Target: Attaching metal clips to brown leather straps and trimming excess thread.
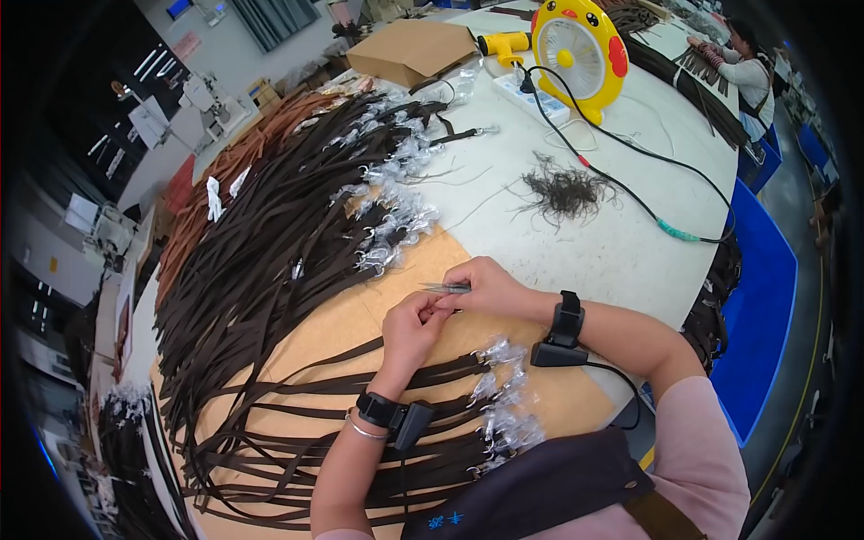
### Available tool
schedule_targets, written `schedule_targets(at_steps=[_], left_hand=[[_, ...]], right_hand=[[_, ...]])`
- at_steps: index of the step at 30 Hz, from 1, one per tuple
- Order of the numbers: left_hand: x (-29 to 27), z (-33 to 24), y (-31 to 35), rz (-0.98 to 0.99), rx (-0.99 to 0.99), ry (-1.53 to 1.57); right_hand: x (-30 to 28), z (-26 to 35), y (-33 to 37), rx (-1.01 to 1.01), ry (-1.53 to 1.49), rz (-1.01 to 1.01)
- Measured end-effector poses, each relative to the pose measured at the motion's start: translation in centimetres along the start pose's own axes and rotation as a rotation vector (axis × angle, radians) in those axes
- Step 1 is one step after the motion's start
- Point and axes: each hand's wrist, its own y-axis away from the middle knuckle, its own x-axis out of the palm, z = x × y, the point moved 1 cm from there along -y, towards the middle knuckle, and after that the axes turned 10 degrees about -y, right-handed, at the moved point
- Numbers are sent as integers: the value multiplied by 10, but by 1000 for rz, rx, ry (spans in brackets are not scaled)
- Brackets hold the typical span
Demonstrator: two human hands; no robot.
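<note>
My left hand (410, 331) is closed in a pinch above the table, its fingertips meeting those of the other hand. A dark brown strap (346, 356) runs from the left and passes behind it; the end between the fingers is mostly hidden. My right hand (488, 286) is closed around small metal thread snips (455, 288), whose pointed blades lie over the left fingers. Just below the hands lies a row of dark straps (360, 389), their metal clasps wrapped in clear plastic (504, 405).
A big pile of dark straps (270, 225) covers the left, with brown ones behind. Farther off are a tangle of thread trimmings (565, 189), a yellow fan (576, 58), its black cable (621, 184) and a cardboard box (409, 49). A blue bin (760, 297) stands right; another person (747, 76) sits beyond.
</note>
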Motion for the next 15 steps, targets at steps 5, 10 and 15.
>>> schedule_targets(at_steps=[5,10,15], left_hand=[[-6,11,-2,-45,-54,4],[-5,8,1,-21,-143,179],[-2,-1,0,11,-123,177]], right_hand=[[-12,49,6,33,240,-50],[-27,52,25,-171,507,49],[-23,43,29,-351,712,138]])
